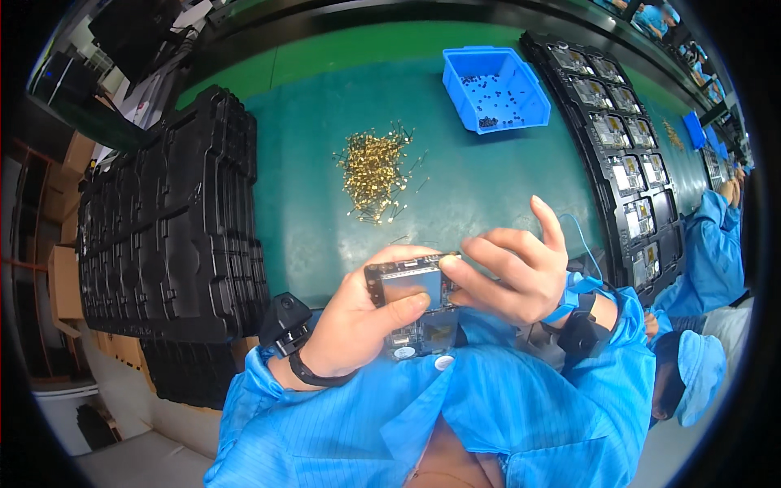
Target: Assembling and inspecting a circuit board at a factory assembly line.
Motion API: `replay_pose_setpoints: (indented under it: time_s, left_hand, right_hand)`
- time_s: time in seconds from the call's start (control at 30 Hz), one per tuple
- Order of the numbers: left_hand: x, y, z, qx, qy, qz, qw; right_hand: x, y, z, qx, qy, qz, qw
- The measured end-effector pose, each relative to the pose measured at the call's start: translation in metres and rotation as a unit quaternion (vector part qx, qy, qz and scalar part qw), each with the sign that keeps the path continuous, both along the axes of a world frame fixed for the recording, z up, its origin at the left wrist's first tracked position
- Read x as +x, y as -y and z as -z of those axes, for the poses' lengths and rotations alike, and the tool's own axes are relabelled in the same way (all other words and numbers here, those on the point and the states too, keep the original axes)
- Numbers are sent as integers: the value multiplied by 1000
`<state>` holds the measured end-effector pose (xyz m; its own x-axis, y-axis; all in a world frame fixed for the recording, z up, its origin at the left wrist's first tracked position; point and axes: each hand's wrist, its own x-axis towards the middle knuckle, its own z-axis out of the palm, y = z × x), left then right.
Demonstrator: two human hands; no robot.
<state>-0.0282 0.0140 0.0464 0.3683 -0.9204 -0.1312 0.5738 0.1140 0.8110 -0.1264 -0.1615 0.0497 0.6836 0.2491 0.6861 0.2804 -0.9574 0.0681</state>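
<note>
Board [416,285], a dark electronic assembly with a flat silvery plate on its face, sits low and central, close to the person's chest, lifted off the green worktop [301,130].

Left hand [346,329]: grasping the board, thumb pressed across the face, palm and fingers around the left side and, by the look of it, supporting from behind. Right hand [517,272]: fingertips bent to the upper right corner, touching or nearly so, outer finger raised. Whether anything small is pinched there cannot be told.

Handling, judged by eye: light, stiff, flat, thin enough for one hand. Plate likely smooth and a little slippery; exposed components and connectors probably fragile. Best hold seems to be the long outer edges, thumb pressure kept gentle on the plate.

Surroundings: beyond the hands, a loose heap of gold-coloured leads [374,172] with thin dark tails. Farther off, right of the heap, a blue bin [503,58] with scattered tiny dark pieces. Right side, a black tray [665,213] with similar boards in pockets. Left, stacked black trays [167,236].
</note>
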Motion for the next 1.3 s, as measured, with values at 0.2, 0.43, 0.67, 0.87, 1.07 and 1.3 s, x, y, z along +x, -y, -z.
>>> replay_pose_setpoints:
  time_s: [0.2,0.43,0.67,0.87,1.07,1.3]
  left_hand:
    - [0,2,1,11,91,-17,996]
    - [-2,2,2,51,210,-53,975]
    - [-3,4,7,41,297,-84,950]
    - [-4,3,7,41,317,-95,943]
    - [-4,4,6,36,326,-99,940]
    - [-5,5,5,24,366,-120,923]
  right_hand:
    - [-1,1,4,175,-53,-56,982]
    - [8,-14,19,589,-96,-111,795]
    - [10,-22,18,618,-82,-100,776]
    - [13,-26,21,615,-71,-90,780]
    - [15,-25,23,594,-49,-91,798]
    - [16,-24,25,618,-52,-101,778]
